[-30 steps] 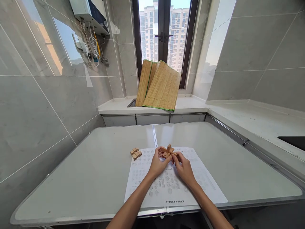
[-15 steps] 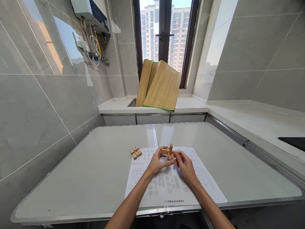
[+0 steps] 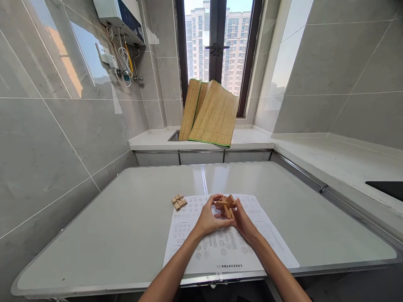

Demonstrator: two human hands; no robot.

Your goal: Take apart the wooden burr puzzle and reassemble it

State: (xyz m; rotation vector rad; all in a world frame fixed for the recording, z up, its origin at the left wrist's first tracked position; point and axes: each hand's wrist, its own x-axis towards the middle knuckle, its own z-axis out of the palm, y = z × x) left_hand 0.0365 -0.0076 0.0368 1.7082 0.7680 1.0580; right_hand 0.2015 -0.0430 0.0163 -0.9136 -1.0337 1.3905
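Table (image 3: 126,235) amid grey-tiled walls (image 3: 47,138)

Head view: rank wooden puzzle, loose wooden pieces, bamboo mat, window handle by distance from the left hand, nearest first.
1. Wooden puzzle: held at the left hand's fingertips.
2. Loose wooden pieces: on the table, just left of it.
3. Bamboo mat: propped on the back counter.
4. Window handle: above the mat.

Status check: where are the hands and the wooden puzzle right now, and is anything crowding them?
Left hand and right hand both gripping wooden puzzle, held above instruction sheet. Loose wooden pieces lie apart to the left. Nothing crowding the hands.
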